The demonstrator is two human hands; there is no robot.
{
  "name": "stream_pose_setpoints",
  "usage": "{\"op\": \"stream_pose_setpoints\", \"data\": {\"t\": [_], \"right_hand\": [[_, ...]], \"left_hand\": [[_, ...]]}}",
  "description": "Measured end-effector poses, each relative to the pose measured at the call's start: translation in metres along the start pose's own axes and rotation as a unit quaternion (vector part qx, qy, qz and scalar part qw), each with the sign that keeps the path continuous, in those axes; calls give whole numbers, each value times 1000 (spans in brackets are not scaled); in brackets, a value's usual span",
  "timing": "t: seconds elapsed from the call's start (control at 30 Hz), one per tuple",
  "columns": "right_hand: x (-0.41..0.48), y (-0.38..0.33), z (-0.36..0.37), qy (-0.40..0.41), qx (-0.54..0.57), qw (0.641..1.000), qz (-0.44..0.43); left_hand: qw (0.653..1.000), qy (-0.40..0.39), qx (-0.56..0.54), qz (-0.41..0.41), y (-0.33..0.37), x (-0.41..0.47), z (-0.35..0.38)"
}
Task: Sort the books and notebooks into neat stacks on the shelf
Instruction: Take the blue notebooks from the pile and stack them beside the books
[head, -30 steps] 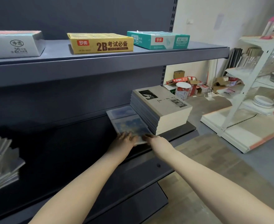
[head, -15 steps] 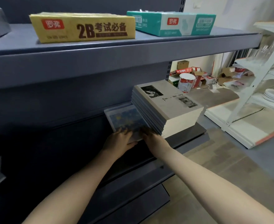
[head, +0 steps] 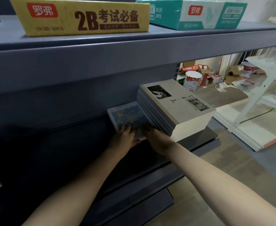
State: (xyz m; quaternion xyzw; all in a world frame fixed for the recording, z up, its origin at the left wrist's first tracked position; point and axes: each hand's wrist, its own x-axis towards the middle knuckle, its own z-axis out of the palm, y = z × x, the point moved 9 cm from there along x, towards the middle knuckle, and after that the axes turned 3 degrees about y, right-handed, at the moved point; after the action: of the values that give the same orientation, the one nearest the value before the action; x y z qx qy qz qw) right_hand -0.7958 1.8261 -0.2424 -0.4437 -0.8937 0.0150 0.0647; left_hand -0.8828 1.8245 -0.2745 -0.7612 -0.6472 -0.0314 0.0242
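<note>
Pushed further back vs a sec ago, the thin blue-patterned notebook [head: 127, 116] now lies flat on the dark grey metal shelf [head: 205, 136], right edge against the tall stack of grey-covered books [head: 179, 111]. Left hand [head: 125, 137] pinches its near edge, fingers over the cover. Right hand [head: 156, 139] sits just beside it, fingers on the near right corner; can't tell if it grips.

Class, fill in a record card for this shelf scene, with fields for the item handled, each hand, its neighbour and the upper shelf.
Item handled: thin blue-patterned notebooks, on the dark grey metal shelf
Left: left hand grips their near edge
Right: right hand touches their near right corner; grip unclear
Neighbour: tall stack of grey-covered books, right of them
Upper shelf: yellow cardboard box, teal cardboard box
</note>
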Motion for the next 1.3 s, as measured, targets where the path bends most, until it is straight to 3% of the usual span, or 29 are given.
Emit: {"op": "stream_pose_setpoints", "data": {"t": [0.17,0.4,0.57,0.77,0.97,1.3], "right_hand": [[5,0,3,-8,11,1000,-3],[-15,-10,12,-32,-25,996,80],[-40,-45,0,45,-57,995,-74],[-45,-91,-20,7,-73,993,-93],[-49,-172,-42,50,-35,985,-163],[-32,-298,-44,68,5,970,-234]], "left_hand": [[1000,-22,-2,-15,2,-2,5],[993,-77,-70,-52,4,-9,-12],[997,-47,-19,-63,-16,-40,-25],[995,-39,24,-91,-44,-92,-48],[990,-14,69,-119,-89,-155,-80],[960,53,97,-259,-187,-280,-136]]}}
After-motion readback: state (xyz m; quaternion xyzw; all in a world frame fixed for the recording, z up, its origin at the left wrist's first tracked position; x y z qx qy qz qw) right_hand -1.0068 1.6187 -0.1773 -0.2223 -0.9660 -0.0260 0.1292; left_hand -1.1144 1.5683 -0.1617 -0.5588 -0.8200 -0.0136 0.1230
